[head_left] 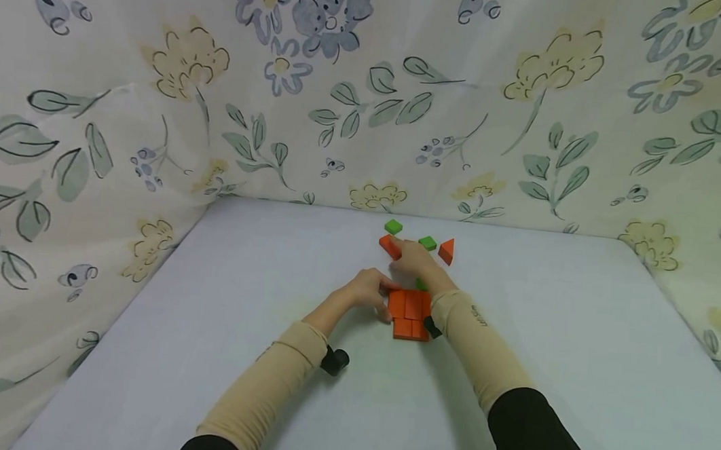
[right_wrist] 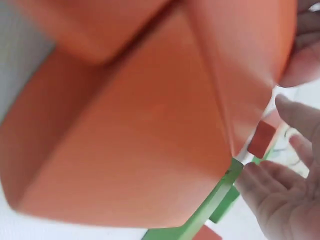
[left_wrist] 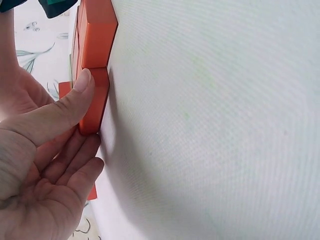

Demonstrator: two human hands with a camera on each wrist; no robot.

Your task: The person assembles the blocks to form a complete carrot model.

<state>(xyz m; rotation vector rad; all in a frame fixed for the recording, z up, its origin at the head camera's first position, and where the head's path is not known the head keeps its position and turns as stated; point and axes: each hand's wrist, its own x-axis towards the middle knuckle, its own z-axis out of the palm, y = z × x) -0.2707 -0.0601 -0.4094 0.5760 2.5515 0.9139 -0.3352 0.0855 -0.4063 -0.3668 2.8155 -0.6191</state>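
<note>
Several orange blocks (head_left: 409,314) lie packed together in a flat group on the white table. My left hand (head_left: 367,290) holds the group's left end. Its thumb (left_wrist: 82,87) presses the near face of one orange block (left_wrist: 95,107), and its other fingers are round the far corner. Beyond the group, my right hand (head_left: 416,260) reaches over to a separate orange block (head_left: 388,246), an extended finger at its edge. In the right wrist view that block (right_wrist: 262,139) shows just past the spread fingers (right_wrist: 252,175), and the orange group fills the foreground.
Behind the group lie a green block (head_left: 394,226), another green block (head_left: 427,243) and an orange triangular block (head_left: 447,251). A further green piece (head_left: 421,284) shows under my right wrist. Floral cloth (head_left: 367,103) hangs behind the white table (head_left: 260,267).
</note>
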